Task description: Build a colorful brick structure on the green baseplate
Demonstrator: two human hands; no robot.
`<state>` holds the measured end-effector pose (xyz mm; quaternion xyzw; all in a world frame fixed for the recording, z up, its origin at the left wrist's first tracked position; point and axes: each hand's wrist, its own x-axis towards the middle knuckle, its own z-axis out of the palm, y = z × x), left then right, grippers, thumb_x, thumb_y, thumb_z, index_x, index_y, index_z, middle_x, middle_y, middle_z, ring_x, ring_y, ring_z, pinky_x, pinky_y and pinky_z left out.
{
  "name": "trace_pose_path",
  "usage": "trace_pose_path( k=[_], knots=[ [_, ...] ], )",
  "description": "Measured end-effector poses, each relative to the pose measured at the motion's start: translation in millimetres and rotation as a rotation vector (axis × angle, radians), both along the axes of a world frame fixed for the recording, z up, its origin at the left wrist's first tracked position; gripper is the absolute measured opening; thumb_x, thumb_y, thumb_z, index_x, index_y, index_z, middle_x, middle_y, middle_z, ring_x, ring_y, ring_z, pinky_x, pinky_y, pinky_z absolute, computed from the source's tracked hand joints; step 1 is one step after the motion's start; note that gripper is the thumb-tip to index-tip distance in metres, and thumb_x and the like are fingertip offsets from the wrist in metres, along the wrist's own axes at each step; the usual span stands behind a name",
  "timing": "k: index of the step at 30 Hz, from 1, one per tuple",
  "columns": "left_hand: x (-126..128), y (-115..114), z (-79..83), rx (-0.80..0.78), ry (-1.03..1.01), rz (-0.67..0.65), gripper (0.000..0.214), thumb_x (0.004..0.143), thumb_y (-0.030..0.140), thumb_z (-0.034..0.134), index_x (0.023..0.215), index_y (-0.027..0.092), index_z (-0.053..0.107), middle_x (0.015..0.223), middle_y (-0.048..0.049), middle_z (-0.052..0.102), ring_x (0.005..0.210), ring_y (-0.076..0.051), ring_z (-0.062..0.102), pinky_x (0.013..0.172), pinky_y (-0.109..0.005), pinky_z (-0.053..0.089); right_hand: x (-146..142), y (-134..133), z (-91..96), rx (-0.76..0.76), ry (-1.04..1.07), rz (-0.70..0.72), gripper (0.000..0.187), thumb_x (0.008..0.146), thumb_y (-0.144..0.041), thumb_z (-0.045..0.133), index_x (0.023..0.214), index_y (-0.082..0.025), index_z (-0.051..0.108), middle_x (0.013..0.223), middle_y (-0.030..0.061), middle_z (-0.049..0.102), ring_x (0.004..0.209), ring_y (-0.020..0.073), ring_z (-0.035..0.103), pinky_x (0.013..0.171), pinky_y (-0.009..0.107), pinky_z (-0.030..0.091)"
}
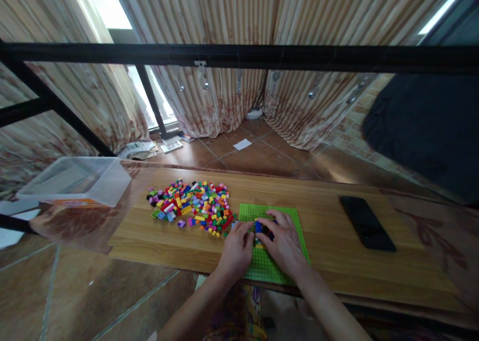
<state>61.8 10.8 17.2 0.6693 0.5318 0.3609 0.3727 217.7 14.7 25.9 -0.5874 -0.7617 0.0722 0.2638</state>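
A green studded baseplate (269, 271) lies on the wooden board, with both hands over it. My right hand (286, 241) closes its thumb and fingers around a blue toy brick (258, 226); dark bricks beside it are partly hidden under the fingers. My left hand (238, 246) is at the plate's left edge, just left of the blue brick. Its fingers are curled together, and whatever they pinch is too small to make out. A few white and yellow bricks show between the hands. Left of the plate spreads a loose pile of multicoloured toy bricks (198, 201).
A clear plastic bin (108, 181) stands at the far left. On the right of the wooden board (322, 201) lies a black phone (366, 223). A black metal rail (239, 56) crosses in front of striped curtains (232, 21). Papers lie on the tiled floor behind.
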Motion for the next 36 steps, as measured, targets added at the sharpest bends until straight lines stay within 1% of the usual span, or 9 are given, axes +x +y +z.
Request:
trace_pose_path(
  k=[6, 9, 12, 17, 24, 30, 36],
  knots=[
    [2.6, -1.2, -1.9, -0.009, 0.053, -0.054, 0.035, 0.090, 0.020, 0.040, 0.118, 0.014, 0.060, 0.112, -0.0139, 0.061, 0.101, -0.021, 0.059, 0.093, -0.039, 0.048, 4.6, -1.8, -0.6, 0.025, 0.036, -0.024, 0.029, 0.080, -0.033, 0.064, 0.108, -0.025, 0.067, 0.121, 0.0087, 0.055, 0.109, 0.0263, 0.050, 0.091, 0.044, 0.045],
    [2.5, -2.6, -1.3, -0.016, 0.074, -0.062, 0.036, 0.091, 0.019, 0.038, 0.119, 0.014, 0.059, 0.115, -0.0139, 0.060, 0.104, -0.022, 0.058, 0.094, -0.041, 0.048, 6.6, -8.8, -2.8, 0.062, 0.034, -0.054, 0.028, 0.085, -0.035, 0.059, 0.110, -0.026, 0.067, 0.121, 0.0089, 0.055, 0.109, 0.0258, 0.050, 0.091, 0.044, 0.045],
    [2.6, -4.3, -0.9, -0.011, 0.081, -0.067, 0.038, 0.090, 0.019, 0.037, 0.121, 0.014, 0.058, 0.116, -0.0144, 0.059, 0.105, -0.022, 0.057, 0.095, -0.041, 0.048, 4.2, -20.4, -6.3, 0.104, -0.017, -0.063, 0.028, 0.089, -0.031, 0.052, 0.113, -0.025, 0.066, 0.124, 0.0100, 0.055, 0.113, 0.0262, 0.049, 0.093, 0.045, 0.045],
    [2.9, -6.9, -3.3, 0.010, 0.100, -0.068, 0.040, 0.091, 0.018, 0.034, 0.124, 0.014, 0.056, 0.118, -0.0152, 0.057, 0.108, -0.022, 0.057, 0.098, -0.041, 0.047, -4.9, -33.6, -9.8, 0.137, -0.128, -0.072, 0.032, 0.091, -0.028, 0.048, 0.120, -0.026, 0.063, 0.136, 0.0110, 0.048, 0.122, 0.0293, 0.043, 0.094, 0.049, 0.043],
    [4.3, -7.3, -1.9, 0.006, 0.145, -0.099, 0.042, 0.089, 0.016, 0.034, 0.126, 0.010, 0.054, 0.121, -0.0177, 0.056, 0.112, -0.024, 0.055, 0.101, -0.042, 0.045, -8.0, -33.3, -10.4, 0.128, -0.206, -0.083, 0.032, 0.092, -0.029, 0.048, 0.120, -0.025, 0.063, 0.135, 0.0121, 0.049, 0.124, 0.0299, 0.041, 0.096, 0.048, 0.042],
    [5.6, -7.7, -4.4, 0.017, 0.152, -0.101, 0.043, 0.089, 0.015, 0.036, 0.128, 0.013, 0.053, 0.122, -0.0172, 0.056, 0.112, -0.025, 0.056, 0.099, -0.043, 0.046, -12.2, -35.4, -9.8, 0.110, -0.227, -0.103, 0.033, 0.093, -0.026, 0.045, 0.122, -0.025, 0.061, 0.132, 0.0117, 0.054, 0.123, 0.0296, 0.042, 0.096, 0.049, 0.040],
    [6.9, -7.9, -6.7, 0.021, 0.180, -0.113, 0.046, 0.087, 0.014, 0.036, 0.130, 0.012, 0.050, 0.121, -0.0180, 0.056, 0.111, -0.026, 0.056, 0.098, -0.043, 0.046, -10.6, -33.7, -6.8, 0.113, -0.262, -0.079, 0.032, 0.091, -0.021, 0.047, 0.119, -0.025, 0.063, 0.129, 0.0104, 0.057, 0.122, 0.0285, 0.044, 0.097, 0.047, 0.038]
  ],
)
